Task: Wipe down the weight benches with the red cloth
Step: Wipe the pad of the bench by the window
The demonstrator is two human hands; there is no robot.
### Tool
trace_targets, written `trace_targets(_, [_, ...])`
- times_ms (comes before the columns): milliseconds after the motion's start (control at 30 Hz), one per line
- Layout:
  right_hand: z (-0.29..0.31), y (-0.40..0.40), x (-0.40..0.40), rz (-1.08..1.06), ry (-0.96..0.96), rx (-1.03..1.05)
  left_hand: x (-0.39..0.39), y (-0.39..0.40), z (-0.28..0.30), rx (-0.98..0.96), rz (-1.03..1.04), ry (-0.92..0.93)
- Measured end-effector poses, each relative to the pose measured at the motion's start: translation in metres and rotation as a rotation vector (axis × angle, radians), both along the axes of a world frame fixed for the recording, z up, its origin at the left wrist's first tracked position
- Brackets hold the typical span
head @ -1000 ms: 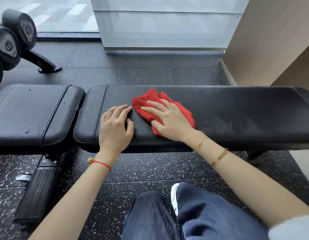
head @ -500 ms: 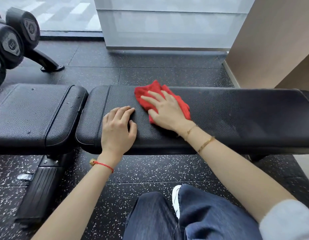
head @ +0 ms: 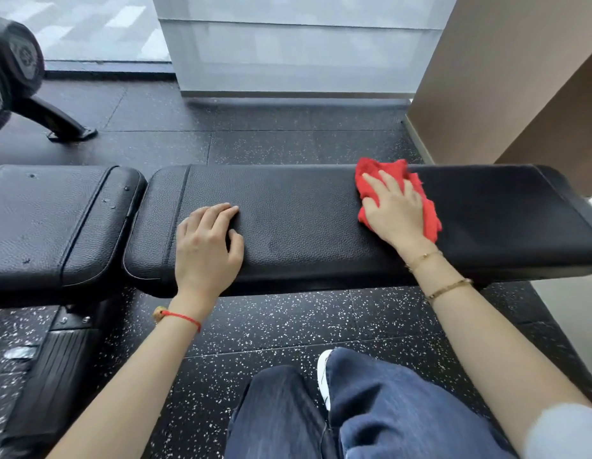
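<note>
Since the earlier frames, right hand (head: 395, 212) and red cloth (head: 430, 217) have shifted from the middle of the long bench pad (head: 304, 226) to its right portion; left hand (head: 205, 250) has kept its place near the pad's left end.

Bottom centre of frame: knees in dark blue jeans (head: 371, 412), with a white shoe (head: 324, 376) showing between them. Both forearms rise from the lower edge. Red string bracelet (head: 178, 317) on the left wrist; two thin gold bracelets (head: 448, 288) on the right wrist. Pale sleeve cuff at lower right corner.

Mid frame: left hand lies palm down on the pad, fingers loosely bent, fingertips touching the leather, holding nothing. Right hand lies flat on the cloth, fingers spread and nearly straight, pressing it against the pad surface. Cloth is bunched, showing beyond the fingers at the pad's far edge and beside the hand on the right.

Left of frame: a second, shorter seat pad (head: 52, 223) sits just beside the long pad, a narrow gap between them. Bench frame (head: 52, 366) visible beneath it.

Speckled black rubber floor (head: 288, 326) under and beyond the bench. Upper left: dumbbell ends on a rack (head: 19, 67), blurred. Upper centre: frosted glass panel (head: 298, 51). Upper right: brown wall (head: 506, 77).
</note>
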State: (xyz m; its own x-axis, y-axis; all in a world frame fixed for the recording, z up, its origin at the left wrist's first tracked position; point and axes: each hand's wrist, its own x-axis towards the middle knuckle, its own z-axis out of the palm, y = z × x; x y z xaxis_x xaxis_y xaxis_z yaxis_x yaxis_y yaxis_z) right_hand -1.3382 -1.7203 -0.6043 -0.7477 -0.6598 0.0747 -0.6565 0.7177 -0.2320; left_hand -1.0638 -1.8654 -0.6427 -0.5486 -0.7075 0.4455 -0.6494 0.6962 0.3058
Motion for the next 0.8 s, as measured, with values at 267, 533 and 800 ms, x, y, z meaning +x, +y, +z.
trace_targets(267, [-0.003,0.01,0.086,0.56,-0.011,0.017,0.001,0.001,0.001,0.009,-0.012,-0.02])
trace_targets(533, [-0.005,0.067,-0.004,0.023,0.058,-0.082,0.001,0.003,0.002,0.013,-0.013,-0.026])
trace_targets(800, [-0.002,0.001,0.028,0.11,0.004,-0.02,-0.002,0.004,0.002,0.002,-0.003,-0.048])
